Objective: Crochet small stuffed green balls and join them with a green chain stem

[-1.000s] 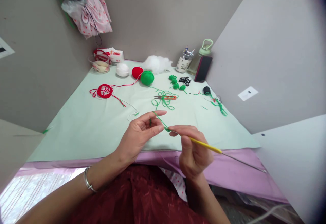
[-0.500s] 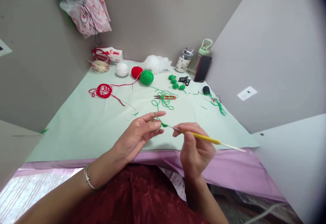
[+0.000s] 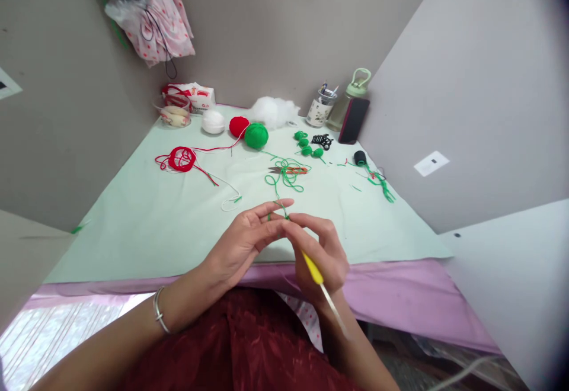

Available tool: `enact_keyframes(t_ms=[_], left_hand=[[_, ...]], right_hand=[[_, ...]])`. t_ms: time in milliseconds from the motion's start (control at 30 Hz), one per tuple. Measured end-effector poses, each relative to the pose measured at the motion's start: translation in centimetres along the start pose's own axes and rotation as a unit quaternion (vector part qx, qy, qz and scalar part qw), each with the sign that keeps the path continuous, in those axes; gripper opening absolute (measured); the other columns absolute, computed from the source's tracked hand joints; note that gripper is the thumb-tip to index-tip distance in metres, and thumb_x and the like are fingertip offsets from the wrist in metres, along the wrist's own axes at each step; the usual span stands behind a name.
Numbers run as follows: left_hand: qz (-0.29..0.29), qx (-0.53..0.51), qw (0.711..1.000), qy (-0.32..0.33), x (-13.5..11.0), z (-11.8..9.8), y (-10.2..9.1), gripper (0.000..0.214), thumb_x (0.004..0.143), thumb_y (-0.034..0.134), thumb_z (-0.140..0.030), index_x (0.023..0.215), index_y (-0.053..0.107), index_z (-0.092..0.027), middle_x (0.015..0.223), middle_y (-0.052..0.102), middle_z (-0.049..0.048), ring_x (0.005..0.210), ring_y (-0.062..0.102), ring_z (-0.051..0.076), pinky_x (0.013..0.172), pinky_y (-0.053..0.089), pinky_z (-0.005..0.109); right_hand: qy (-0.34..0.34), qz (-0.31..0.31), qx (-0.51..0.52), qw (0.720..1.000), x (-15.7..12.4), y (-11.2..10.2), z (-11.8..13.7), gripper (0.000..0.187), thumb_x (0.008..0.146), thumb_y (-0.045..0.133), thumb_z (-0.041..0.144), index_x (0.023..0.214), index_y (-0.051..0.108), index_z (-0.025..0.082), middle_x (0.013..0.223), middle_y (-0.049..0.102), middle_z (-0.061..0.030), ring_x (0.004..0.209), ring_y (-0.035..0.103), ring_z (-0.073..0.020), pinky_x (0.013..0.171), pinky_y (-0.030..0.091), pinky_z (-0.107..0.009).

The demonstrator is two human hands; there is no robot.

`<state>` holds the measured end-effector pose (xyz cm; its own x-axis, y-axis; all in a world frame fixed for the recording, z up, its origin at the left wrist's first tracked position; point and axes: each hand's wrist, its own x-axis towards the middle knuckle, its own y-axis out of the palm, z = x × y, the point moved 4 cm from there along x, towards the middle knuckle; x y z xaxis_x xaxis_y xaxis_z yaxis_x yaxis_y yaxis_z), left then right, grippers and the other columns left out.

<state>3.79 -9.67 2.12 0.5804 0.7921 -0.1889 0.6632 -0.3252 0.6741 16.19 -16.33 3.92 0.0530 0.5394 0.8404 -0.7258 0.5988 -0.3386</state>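
Observation:
Near the table's front edge, my left hand [image 3: 244,234] is closed in a pinch on a small piece of green crochet [image 3: 287,217], with green yarn [image 3: 280,201] running over its raised index finger. My right hand [image 3: 322,255] meets it there, its thumb and index fingertips at the same piece. Held in the right palm is a crochet hook with a yellow handle [image 3: 312,268], its pale rear end pointing down toward me. The hook's tip is hidden by the fingers. Loose loops of the yarn lead back to a green yarn ball [image 3: 256,136].
Orange-handled scissors [image 3: 296,170] lie under the yarn loops. Behind stand a red yarn ball [image 3: 239,127], a white yarn ball [image 3: 213,122] and white stuffing [image 3: 274,111]. Small green crocheted pieces [image 3: 306,150], a phone [image 3: 354,119] and a bottle [image 3: 349,101] are at the right.
My right hand has moved left against the left fingertips. The hook has swung from nearly level, pointing right, to steep, its rear end now low and toward me.

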Motion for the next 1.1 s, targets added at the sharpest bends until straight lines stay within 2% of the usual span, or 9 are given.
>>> enact_keyframes(t_ms=[267,467,567,700,800,867,933,1000,1100], left_hand=[[-0.012,0.001,1.000,-0.002,0.0,-0.6,-0.7,0.032,0.075,0.088,-0.024,0.106,0.083,-0.020,0.083,0.068,-0.0005,0.084,0.065,0.012,0.092,0.049,0.028],[-0.019,0.077,0.995,0.066,-0.3,-0.5,-0.4,0.032,0.077,0.086,-0.026,0.109,0.082,-0.025,0.081,0.065,-0.0022,0.081,0.060,0.011,0.086,0.047,0.026],[-0.011,0.097,0.992,0.081,-0.5,-0.4,-0.2,0.036,0.077,0.087,-0.024,0.113,0.081,-0.027,0.079,0.065,-0.0028,0.080,0.061,0.012,0.087,0.047,0.028],[-0.007,0.119,0.990,0.080,-0.4,-0.3,-0.1,0.026,0.081,0.084,-0.029,0.107,0.082,-0.026,0.086,0.072,0.0000,0.089,0.064,0.015,0.089,0.046,0.028],[-0.027,0.094,0.992,0.079,-0.2,-0.1,-0.2,0.037,0.079,0.086,-0.029,0.116,0.080,-0.024,0.088,0.074,0.0003,0.088,0.064,0.014,0.089,0.046,0.028],[-0.022,0.050,0.998,0.043,0.0,0.3,-0.2,0.046,0.078,0.087,-0.027,0.123,0.076,-0.023,0.088,0.073,0.0010,0.087,0.064,0.014,0.090,0.048,0.028],[0.001,0.006,1.000,-0.013,0.1,0.7,-0.2,0.042,0.080,0.085,-0.025,0.121,0.078,-0.020,0.095,0.074,0.0039,0.090,0.065,0.014,0.092,0.050,0.029],[0.013,-0.024,0.999,-0.041,0.2,0.7,-0.3,0.033,0.080,0.084,-0.021,0.112,0.081,-0.017,0.100,0.072,0.0050,0.090,0.065,0.013,0.095,0.051,0.028],[-0.005,-0.026,1.000,-0.010,0.2,0.2,-0.6,0.030,0.079,0.084,-0.019,0.109,0.082,-0.018,0.091,0.068,0.0013,0.085,0.062,0.011,0.097,0.051,0.029]], right_hand=[[0.166,-0.089,0.189,0.964,0.9,-1.1,-1.2,0.020,0.098,0.059,0.015,0.100,0.076,0.024,0.085,0.072,-0.0028,0.071,0.064,-0.0164,0.064,0.054,-0.033],[0.227,-0.059,0.262,0.936,0.5,-0.1,-1.7,0.017,0.099,0.060,0.022,0.098,0.076,0.023,0.086,0.073,-0.0039,0.073,0.066,-0.0163,0.067,0.055,-0.033],[0.223,-0.034,0.241,0.944,0.7,0.3,-1.5,0.017,0.099,0.061,0.020,0.101,0.077,0.025,0.096,0.077,-0.0050,0.083,0.069,-0.0174,0.070,0.058,-0.033],[0.194,-0.018,0.213,0.957,0.7,0.4,-1.3,0.022,0.100,0.058,0.015,0.105,0.077,0.026,0.094,0.077,-0.0033,0.082,0.070,-0.0164,0.073,0.060,-0.032],[0.111,-0.002,0.122,0.986,0.2,0.5,-1.1,0.029,0.096,0.061,0.010,0.112,0.077,0.029,0.104,0.076,-0.0057,0.094,0.072,-0.0198,0.078,0.062,-0.036],[0.034,-0.005,0.047,0.998,-0.3,0.6,-0.8,0.037,0.094,0.064,0.008,0.119,0.075,0.032,0.113,0.075,-0.0076,0.100,0.072,-0.0216,0.080,0.062,-0.038],[0.014,-0.014,0.031,0.999,-0.4,0.4,-0.8,0.039,0.093,0.064,0.007,0.121,0.075,0.031,0.112,0.075,-0.0079,0.098,0.072,-0.0216,0.080,0.062,-0.039],[0.078,-0.037,0.082,0.993,-0.2,0.0,-1.3,0.031,0.095,0.062,0.008,0.115,0.076,0.028,0.099,0.075,-0.0059,0.089,0.072,-0.0196,0.076,0.061,-0.036],[0.208,-0.090,0.204,0.952,0.2,-0.6,-2.2,0.019,0.100,0.057,0.017,0.100,0.075,0.023,0.084,0.071,-0.0024,0.068,0.067,-0.0141,0.064,0.057,-0.031]])
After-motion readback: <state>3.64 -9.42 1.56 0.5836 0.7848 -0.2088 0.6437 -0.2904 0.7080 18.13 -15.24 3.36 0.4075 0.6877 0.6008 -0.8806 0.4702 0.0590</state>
